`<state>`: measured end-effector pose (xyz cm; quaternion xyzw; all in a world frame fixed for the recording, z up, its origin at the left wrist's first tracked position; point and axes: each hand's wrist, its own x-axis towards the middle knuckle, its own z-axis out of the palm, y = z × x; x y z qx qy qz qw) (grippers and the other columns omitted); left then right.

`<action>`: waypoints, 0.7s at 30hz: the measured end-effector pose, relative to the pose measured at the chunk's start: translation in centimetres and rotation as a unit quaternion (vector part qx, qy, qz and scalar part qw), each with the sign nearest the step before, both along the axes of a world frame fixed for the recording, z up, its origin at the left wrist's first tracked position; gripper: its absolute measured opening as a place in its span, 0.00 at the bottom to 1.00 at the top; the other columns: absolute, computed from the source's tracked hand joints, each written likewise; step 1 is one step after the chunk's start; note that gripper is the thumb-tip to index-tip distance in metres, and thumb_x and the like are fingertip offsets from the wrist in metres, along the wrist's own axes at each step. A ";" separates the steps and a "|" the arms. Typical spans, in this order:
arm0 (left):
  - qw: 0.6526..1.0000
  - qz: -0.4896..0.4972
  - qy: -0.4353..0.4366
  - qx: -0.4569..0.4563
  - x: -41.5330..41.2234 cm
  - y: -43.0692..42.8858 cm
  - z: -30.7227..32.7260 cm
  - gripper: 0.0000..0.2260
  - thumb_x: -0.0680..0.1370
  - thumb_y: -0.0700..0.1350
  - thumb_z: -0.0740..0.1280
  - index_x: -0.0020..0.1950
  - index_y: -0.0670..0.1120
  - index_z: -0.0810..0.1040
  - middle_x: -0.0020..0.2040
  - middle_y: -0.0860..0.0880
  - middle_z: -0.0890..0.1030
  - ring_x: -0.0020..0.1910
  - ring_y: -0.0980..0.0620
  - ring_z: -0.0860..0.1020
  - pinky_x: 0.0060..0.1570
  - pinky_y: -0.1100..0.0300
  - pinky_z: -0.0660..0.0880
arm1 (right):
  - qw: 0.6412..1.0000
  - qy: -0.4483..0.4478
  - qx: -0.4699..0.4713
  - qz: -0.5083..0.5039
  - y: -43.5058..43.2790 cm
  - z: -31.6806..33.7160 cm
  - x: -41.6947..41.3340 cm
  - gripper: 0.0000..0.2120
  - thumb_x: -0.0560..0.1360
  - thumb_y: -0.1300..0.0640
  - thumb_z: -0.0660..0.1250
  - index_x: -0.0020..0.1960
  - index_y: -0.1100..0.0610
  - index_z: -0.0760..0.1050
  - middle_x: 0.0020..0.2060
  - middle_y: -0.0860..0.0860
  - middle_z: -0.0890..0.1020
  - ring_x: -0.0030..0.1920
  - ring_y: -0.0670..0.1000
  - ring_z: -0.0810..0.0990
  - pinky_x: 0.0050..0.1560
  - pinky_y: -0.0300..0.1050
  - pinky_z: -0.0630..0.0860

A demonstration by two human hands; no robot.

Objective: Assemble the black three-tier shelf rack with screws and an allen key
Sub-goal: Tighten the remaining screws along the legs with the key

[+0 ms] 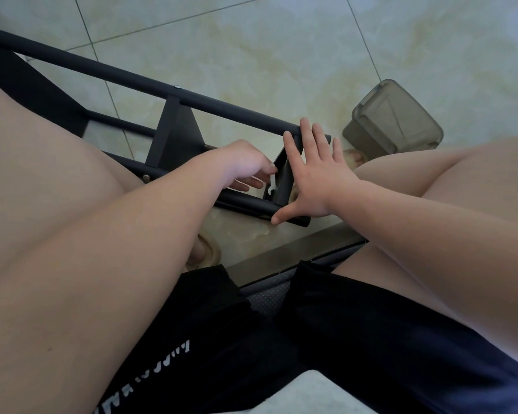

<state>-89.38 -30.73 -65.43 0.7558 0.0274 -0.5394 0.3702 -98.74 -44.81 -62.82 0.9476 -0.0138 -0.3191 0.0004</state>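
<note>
**Black shelf rack (177,130) lying sideways between a seated person's knees**

It rests on a pale tiled floor (251,40), its tubes running away to the left. The left hand (245,165) pinches a small pale flat tool (271,183) at the inner face of the end panel. The right hand (317,174) is spread wide, fingers straight, pressed against that panel, thumb touching the lower tube. A smoky plastic container (392,121) sits on the floor just beyond.

Tight squeeze up close
Rack (174,135) bars fence the near gap, thighs (42,180) crowd both sides; open floor (281,55) lies beyond, a grey tub (392,121) standing at right.
</note>
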 end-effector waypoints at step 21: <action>0.998 0.043 0.026 -0.023 -0.1 -0.5 0.5 0.07 0.81 0.46 0.67 0.56 0.46 0.81 0.37 0.55 0.86 0.40 0.60 0.84 0.48 0.59 0.78 | 1.000 0.010 -0.003 0.000 0.1 0.2 0.1 0.76 0.55 0.16 0.65 0.80 0.55 0.27 0.77 0.61 0.27 0.79 0.64 0.29 0.78 0.67 0.38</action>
